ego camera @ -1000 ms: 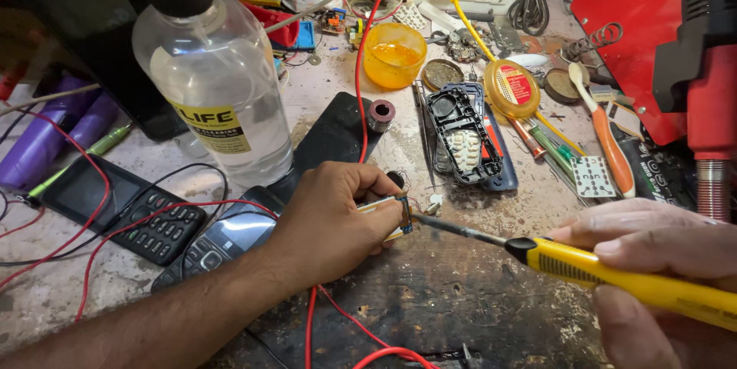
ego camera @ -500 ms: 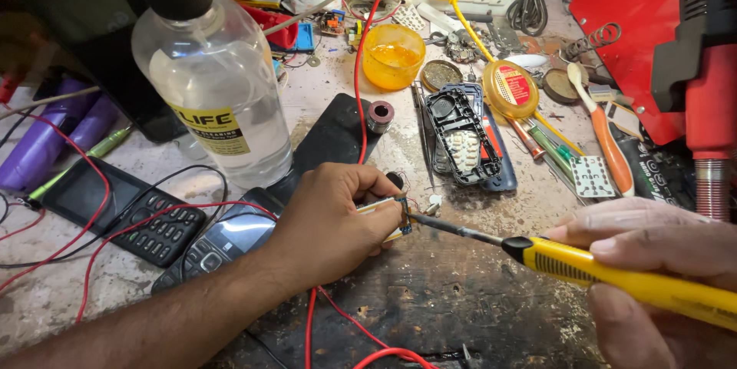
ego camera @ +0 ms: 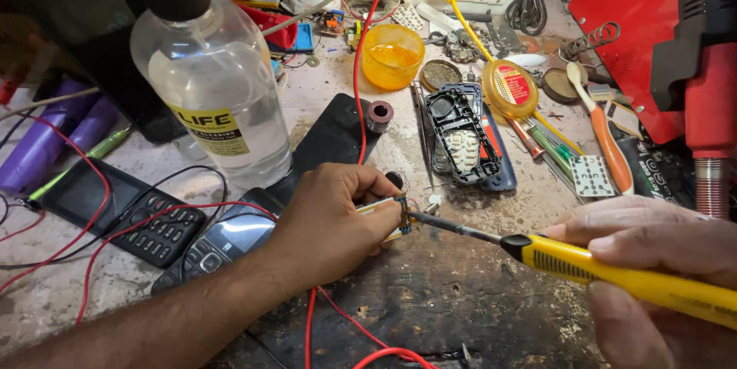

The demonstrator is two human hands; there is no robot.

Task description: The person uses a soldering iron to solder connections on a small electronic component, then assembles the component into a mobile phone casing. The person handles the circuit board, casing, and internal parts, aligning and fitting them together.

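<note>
Yellow soldering iron (ego camera: 614, 273) unmoved since

Bright, even light from about 12 o'clock; soft short shadows under the hands. Glare on the clear bottle (ego camera: 211, 100) and the phone screen (ego camera: 234, 232). Sharp at centre, softly blurred at 9 o'clock and 3 o'clock, slight wide-angle stretching toward the corners.
</note>
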